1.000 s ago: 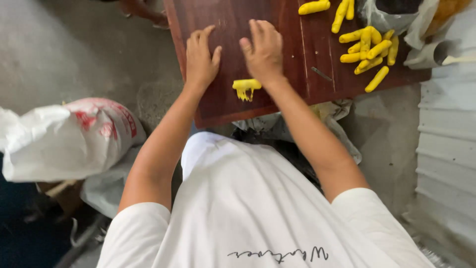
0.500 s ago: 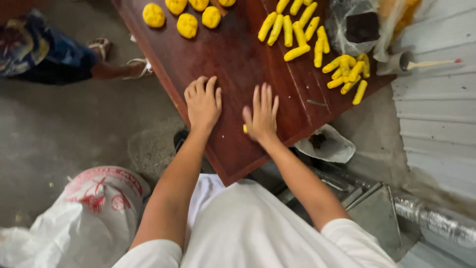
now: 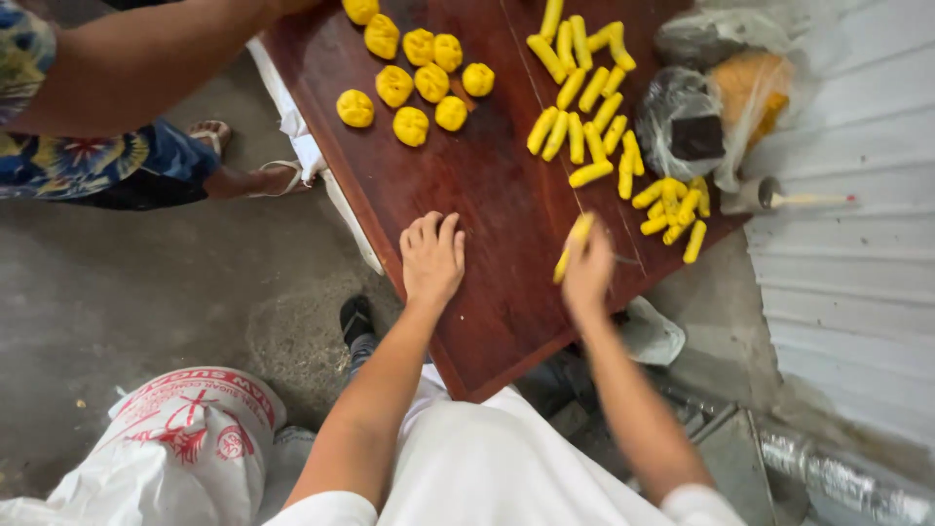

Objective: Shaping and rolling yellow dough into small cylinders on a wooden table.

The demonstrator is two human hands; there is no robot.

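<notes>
Currently: right hand (image 3: 588,275) holds one yellow dough stick (image 3: 574,247), raised above the worktop (image 3: 487,195); left hand (image 3: 433,257) flat on the wood.

Stick is pinched at its lower end by the right hand's fingers, somewhat blurred; long axis runs up and slightly right in frame, away from the person, tip toward the far side of the worktop. Laid-out row of dough sticks (image 3: 580,107) lies ahead of that hand, further across the board, their axes roughly parallel to the held one; a smaller heap of short dough pieces (image 3: 672,209) sits ahead and to its right, near the board edge beside the plastic bags (image 3: 716,107). Left hand is released, palm down, fingers together, grasping nothing, just left of the right hand. Round dough balls (image 3: 414,83) lie ahead of the left hand, well apart. Right hand is nearer to both stick groups.
</notes>
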